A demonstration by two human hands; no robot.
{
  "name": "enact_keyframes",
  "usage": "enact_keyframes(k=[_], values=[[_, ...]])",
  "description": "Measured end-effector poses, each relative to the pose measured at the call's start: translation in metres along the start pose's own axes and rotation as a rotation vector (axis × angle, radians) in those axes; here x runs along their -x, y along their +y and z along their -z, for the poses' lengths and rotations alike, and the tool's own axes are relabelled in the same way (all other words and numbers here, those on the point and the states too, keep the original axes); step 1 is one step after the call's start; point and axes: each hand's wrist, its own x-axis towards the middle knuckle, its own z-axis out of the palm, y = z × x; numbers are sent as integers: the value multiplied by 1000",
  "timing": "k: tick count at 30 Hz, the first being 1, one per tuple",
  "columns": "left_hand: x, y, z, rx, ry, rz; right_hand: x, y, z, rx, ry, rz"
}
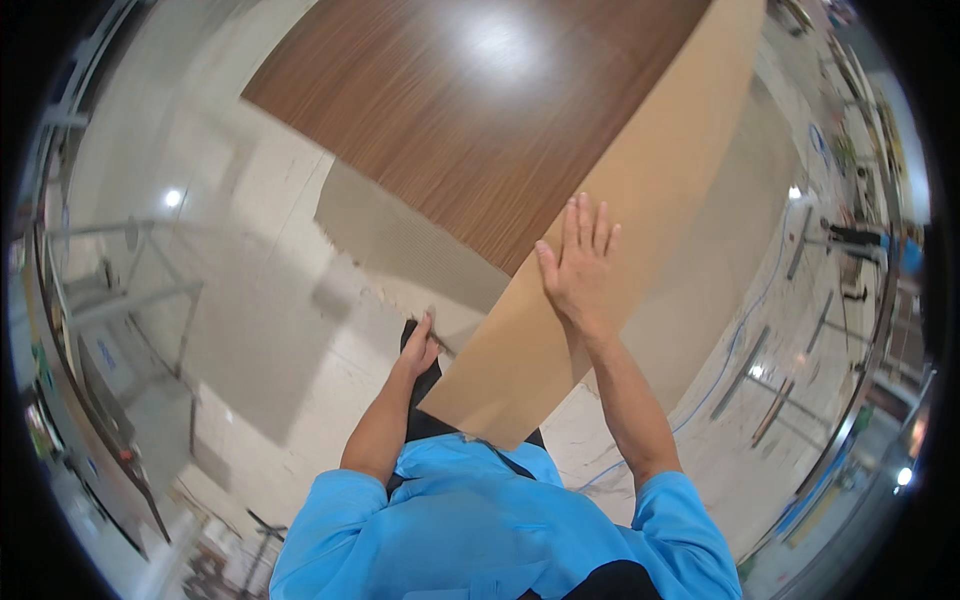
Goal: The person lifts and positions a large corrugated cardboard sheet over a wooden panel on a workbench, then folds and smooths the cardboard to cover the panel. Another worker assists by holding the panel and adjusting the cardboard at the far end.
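Observation:
My right hand (580, 265) lies flat with its fingers spread on a long tan strip of thin sheet (620, 215). The strip runs diagonally from near my waist to the far right, along the edge of a large dark-brown wood-grain panel (450, 130). My left hand (420, 352) is lower, beside my black-trousered leg and just left of the strip's near end. Its thumb points upward and the other fingers are curled; a small dark line shows by them, too small to make out. The panel's near corner meets the strip beyond this hand.
A greyish board (400, 235) shows beneath the panel, over a pale, marked floor (300, 350). Metal frames (150, 285) stand at the left. At the right are a thin blue hose (740, 330), metal stands (742, 370) and another person (865, 238) farther off.

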Motion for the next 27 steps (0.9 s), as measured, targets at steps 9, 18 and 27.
enact_keyframes(k=[9,18,27], values=[[94,-9,16,-125,-253,50,2,-4,4,99,5,9],[145,-31,-54,-928,-226,-440,10,-2,-8,79,134,-29],[179,14,-104,-1294,-388,-479,55,4,11,-199,-99,241]])
